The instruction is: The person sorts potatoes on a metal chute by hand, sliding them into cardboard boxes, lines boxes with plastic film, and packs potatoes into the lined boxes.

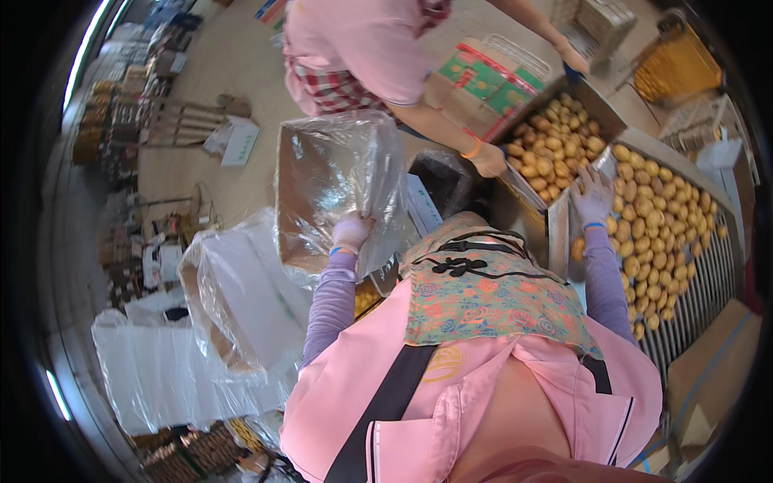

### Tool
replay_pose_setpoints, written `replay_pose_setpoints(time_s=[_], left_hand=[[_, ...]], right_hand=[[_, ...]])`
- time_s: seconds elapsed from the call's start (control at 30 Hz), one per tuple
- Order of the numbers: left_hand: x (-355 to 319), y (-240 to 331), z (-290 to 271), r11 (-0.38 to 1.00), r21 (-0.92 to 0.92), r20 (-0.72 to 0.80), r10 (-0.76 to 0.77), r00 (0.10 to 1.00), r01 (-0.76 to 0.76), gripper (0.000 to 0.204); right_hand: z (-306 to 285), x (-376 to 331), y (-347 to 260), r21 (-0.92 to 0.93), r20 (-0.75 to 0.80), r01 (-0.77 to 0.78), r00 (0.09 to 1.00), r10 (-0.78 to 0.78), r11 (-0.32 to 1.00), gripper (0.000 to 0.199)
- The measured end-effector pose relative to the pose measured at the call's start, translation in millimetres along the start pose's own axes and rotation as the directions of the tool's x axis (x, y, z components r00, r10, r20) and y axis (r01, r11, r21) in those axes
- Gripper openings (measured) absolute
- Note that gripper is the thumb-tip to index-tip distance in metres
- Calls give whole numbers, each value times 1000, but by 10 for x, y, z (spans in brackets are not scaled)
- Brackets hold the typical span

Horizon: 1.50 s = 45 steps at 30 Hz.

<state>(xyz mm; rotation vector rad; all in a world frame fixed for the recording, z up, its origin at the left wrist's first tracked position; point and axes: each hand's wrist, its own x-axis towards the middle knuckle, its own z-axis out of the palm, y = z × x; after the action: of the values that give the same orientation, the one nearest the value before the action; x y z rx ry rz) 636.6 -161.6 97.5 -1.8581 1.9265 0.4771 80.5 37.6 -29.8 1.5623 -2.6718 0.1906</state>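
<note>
My left hand, in a pale glove, is closed on the near right edge of a cardboard box lined with clear plastic film. Nothing shows inside this box except the film. My right hand, also gloved, reaches to the left side of a slatted metal sorting table, its fingers stretched out over the rim. Beside it lie many round yellow-brown potatoes. Just beyond that hand stands a box full of the same potatoes, between a co-worker's hands.
More film-lined boxes stand at my left. The co-worker bends over on the far side. Behind the filled box is a red and green carton. A yellow basket of produce stands at far right, and cardboard leans near right.
</note>
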Motion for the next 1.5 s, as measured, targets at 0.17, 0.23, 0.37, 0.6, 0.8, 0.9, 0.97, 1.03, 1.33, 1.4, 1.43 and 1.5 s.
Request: replay_pose_setpoints(time_s=[0.17,0.23,0.37,0.6,0.8,0.9,0.97,1.03,1.33,1.4,1.43,1.5], left_hand=[[-163,259,-376,996,60,-33,61,998,-59,43],[-289,379,-499,986,69,-46,157,986,-154,40],[-698,734,-708,944,46,-5,327,945,-326,35],[-954,1513,-792,625,203,-53,776,629,-754,37],[-248,3220,-768,570,133,-58,821,567,-811,40],[260,4096,-499,551,-30,-51,833,552,-834,39],[377,4626,-189,536,-36,10,844,536,-844,42],[492,4994,237,559,43,72,825,561,-828,46],[909,5159,1131,277,-78,361,903,232,-958,63],[1025,4979,815,71,254,-120,992,42,-965,67],[1043,4972,598,115,265,-149,986,77,-957,78],[1425,4820,440,339,226,-254,926,280,-913,94]], right_hand=[[-143,-74,-118,23,-14,-82,996,83,996,44],[-169,-121,-133,40,-42,-60,997,61,997,46],[-335,-184,-231,78,-8,-98,995,99,992,49],[-420,-261,-205,145,-53,-141,987,150,979,49],[-463,-291,-210,128,-58,-183,980,192,975,45],[-476,-338,-246,134,-71,-185,978,196,974,45],[-451,-417,-232,66,-31,-211,976,213,975,46],[-500,-525,-253,105,61,-242,970,237,965,48],[-593,-1086,-357,304,2,-432,892,453,849,51],[-650,-1257,-438,294,-13,-493,855,519,819,50],[-656,-1381,-471,280,-34,-530,828,560,800,49],[-700,-1537,-564,286,-46,-582,785,618,761,47]])
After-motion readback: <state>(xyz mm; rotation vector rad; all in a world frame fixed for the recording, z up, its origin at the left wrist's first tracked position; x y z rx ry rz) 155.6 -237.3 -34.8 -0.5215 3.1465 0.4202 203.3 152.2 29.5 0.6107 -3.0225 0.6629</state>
